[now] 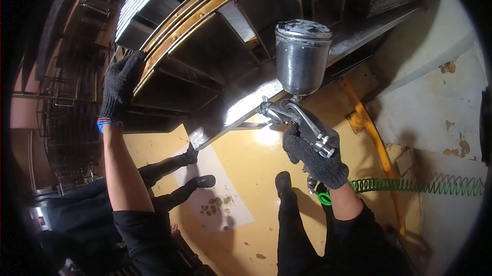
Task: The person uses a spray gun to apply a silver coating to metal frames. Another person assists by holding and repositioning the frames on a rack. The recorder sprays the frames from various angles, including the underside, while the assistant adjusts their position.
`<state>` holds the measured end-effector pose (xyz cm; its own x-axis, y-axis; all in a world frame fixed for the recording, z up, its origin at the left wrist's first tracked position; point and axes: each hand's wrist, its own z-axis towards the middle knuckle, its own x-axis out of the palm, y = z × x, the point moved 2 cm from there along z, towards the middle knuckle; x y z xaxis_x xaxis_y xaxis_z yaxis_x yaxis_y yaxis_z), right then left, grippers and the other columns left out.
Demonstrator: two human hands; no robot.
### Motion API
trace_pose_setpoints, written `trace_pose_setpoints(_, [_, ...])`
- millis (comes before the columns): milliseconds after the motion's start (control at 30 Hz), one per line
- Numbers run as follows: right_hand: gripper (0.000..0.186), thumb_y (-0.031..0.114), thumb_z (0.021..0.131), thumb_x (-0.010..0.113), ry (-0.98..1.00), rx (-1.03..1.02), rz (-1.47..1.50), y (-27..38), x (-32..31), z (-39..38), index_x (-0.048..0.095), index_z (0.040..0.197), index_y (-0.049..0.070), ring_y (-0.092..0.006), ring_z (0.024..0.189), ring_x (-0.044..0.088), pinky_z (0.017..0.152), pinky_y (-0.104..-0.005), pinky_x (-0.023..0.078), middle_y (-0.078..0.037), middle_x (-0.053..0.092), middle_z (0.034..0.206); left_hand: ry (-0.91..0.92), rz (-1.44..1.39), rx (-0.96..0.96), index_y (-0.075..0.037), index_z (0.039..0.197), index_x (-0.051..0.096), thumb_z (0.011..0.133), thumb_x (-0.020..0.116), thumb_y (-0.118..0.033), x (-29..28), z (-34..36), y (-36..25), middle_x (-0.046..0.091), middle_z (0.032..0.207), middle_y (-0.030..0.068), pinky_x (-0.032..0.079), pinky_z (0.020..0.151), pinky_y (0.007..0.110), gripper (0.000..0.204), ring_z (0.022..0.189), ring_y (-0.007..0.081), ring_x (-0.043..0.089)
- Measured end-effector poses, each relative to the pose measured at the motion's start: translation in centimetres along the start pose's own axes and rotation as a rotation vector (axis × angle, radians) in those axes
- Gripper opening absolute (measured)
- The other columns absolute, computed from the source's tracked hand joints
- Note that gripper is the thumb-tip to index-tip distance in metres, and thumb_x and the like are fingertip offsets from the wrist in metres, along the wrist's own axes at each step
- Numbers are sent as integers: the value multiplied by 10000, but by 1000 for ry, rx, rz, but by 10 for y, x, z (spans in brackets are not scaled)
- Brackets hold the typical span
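Observation:
My right hand (318, 155), in a dark knitted glove, is wrapped around the grip of a spray gun (277, 112). A shiny metal paint cup (302, 63) stands on top of the gun, its lid streaked white. The nozzle points left toward a wet-looking bright patch on a metal beam (251, 104). A coiled green air hose (389, 185) leads off to the right from below the gun. My left hand (122, 81), also gloved, grips the outer edge of a large curved metal frame (177, 30) with a rusty brown rim; its fingertips are partly hidden.
Another person (92, 209) in dark clothes is at the lower left, legs stretching toward the frame. A yellow pipe (374, 138) runs along the peeling pale wall (435, 112) at right. Dark racks (66, 81) stand far left. The yellow floor (251, 163) has dark stains.

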<state>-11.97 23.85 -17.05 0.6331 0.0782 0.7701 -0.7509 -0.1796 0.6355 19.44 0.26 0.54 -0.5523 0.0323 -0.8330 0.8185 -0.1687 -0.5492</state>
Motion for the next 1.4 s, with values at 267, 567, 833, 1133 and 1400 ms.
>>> trace_pose_setpoints(267, [698, 265, 825, 725, 375, 180, 896, -9, -27, 10, 436, 1384, -38, -192, 1117, 527, 1050, -314, 431, -145, 520, 1156, 1, 58, 114, 21, 1133, 680, 960, 609, -286, 4, 1, 9, 665, 915, 43, 454, 721, 237, 359, 794, 80, 553])
trace_pose_setpoints(567, [785, 327, 814, 736, 215, 426, 1364, 17, 8, 11, 377, 1405, -44, -220, 1154, 502, 1103, -349, 389, -143, 499, 1178, -23, -3, 115, 42, 1116, 677, 942, 629, -324, 5, 0, 10, 676, 960, 69, 464, 780, 245, 408, 850, 111, 583])
trace_pose_setpoints(833, [607, 233, 960, 587, 226, -2, 754, 15, 31, 21, 375, 1463, -35, -248, 1083, 640, 940, -336, 533, -214, 591, 1287, 10, 60, 23, 42, 1042, 680, 942, 594, -358, 7, -3, -5, 668, 852, 81, 461, 738, 271, 421, 764, 135, 577])
trace_pose_setpoints(1133, [528, 132, 947, 508, -77, -234, -678, 11, 25, -3, 412, 1450, 3, -154, 748, 571, 653, -258, 480, -120, 575, 931, -37, 145, 209, 16, 1092, 693, 940, 583, -399, 6, -4, -4, 651, 801, 64, 431, 670, 268, 455, 708, 102, 535])
trace_pose_setpoints(1400, [497, 7, 897, 594, -243, -440, -993, -4, 36, -17, 498, 1385, -4, -81, 675, 549, 616, -220, 461, -32, 599, 828, -52, 57, 123, 51, 1125, 672, 951, 591, -391, 6, -10, -7, 698, 911, 103, 465, 757, 287, 483, 797, 131, 598])
